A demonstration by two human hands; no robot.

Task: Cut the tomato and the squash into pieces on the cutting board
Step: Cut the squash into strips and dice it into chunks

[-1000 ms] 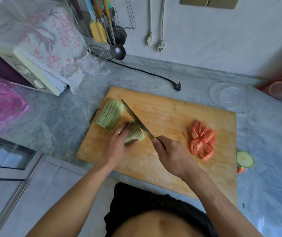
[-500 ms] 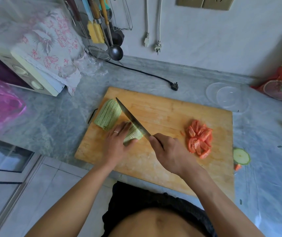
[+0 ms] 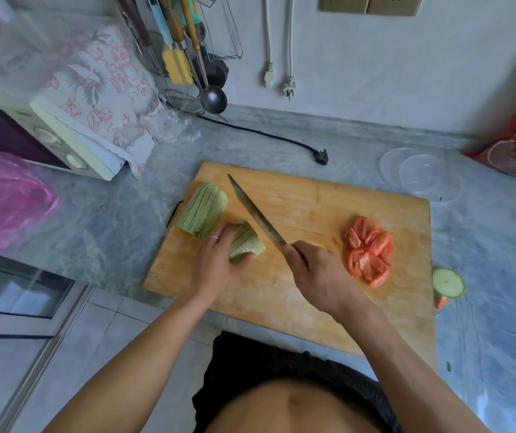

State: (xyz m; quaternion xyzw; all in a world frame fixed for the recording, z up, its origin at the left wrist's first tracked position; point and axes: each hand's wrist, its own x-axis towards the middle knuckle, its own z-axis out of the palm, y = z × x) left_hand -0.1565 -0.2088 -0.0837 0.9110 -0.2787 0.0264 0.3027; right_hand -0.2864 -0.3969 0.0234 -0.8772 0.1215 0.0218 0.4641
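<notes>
A wooden cutting board (image 3: pixel 297 295) lies on the grey counter. On its left part a fan of pale green squash slices (image 3: pixel 202 210) lies flat. Just below them my left hand (image 3: pixel 216 264) holds the uncut squash piece (image 3: pixel 247 242), fingers curled over it. My right hand (image 3: pixel 319 273) grips the handle of a knife (image 3: pixel 255 212); the blade points up and left, just right of the held squash and clear of it. A pile of red tomato wedges (image 3: pixel 369 251) sits on the board's right part.
A round squash end slice (image 3: pixel 447 281) and a tomato scrap (image 3: pixel 441 303) lie on the counter right of the board. Clear plastic lids (image 3: pixel 422 179), a black plug and cord (image 3: pixel 320 156), a cloth-covered microwave (image 3: pixel 63 132), a pink bag (image 3: pixel 3 198) and hanging utensils (image 3: pixel 188 57) surround it.
The knife blade has come off the squash piece and now sits a little to its right. My left hand stays on the squash piece.
</notes>
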